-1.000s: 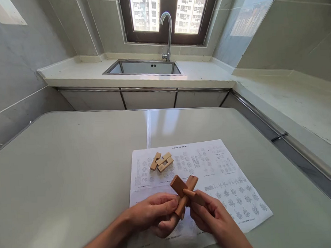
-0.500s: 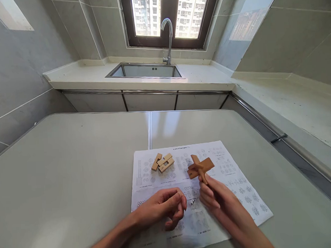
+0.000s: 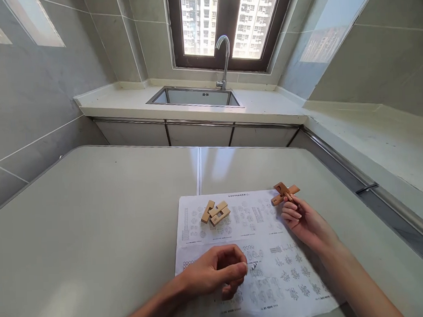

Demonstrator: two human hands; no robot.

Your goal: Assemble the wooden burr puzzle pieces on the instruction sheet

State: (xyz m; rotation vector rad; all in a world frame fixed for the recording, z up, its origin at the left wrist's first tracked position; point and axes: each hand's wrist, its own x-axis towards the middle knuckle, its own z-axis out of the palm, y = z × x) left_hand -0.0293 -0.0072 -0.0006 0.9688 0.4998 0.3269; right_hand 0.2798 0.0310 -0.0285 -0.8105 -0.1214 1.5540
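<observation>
Right of centre, the right hand (image 3: 303,220) pinches a crossed wooden puzzle (image 3: 285,194) by fingertips alone at the instruction sheet's (image 3: 257,250) corner, where the loosely joined pieces could slip apart; the left hand (image 3: 219,270), lower centre, curls loosely, holding nothing.

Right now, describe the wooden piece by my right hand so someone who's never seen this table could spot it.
On the grey table lies a printed sheet. At its far right corner, the right hand touches a cross-shaped wooden puzzle piece with its fingers. Unlike the paler flat wooden blocks farther left, it is darker, reddish brown, with crossed bars.
</observation>
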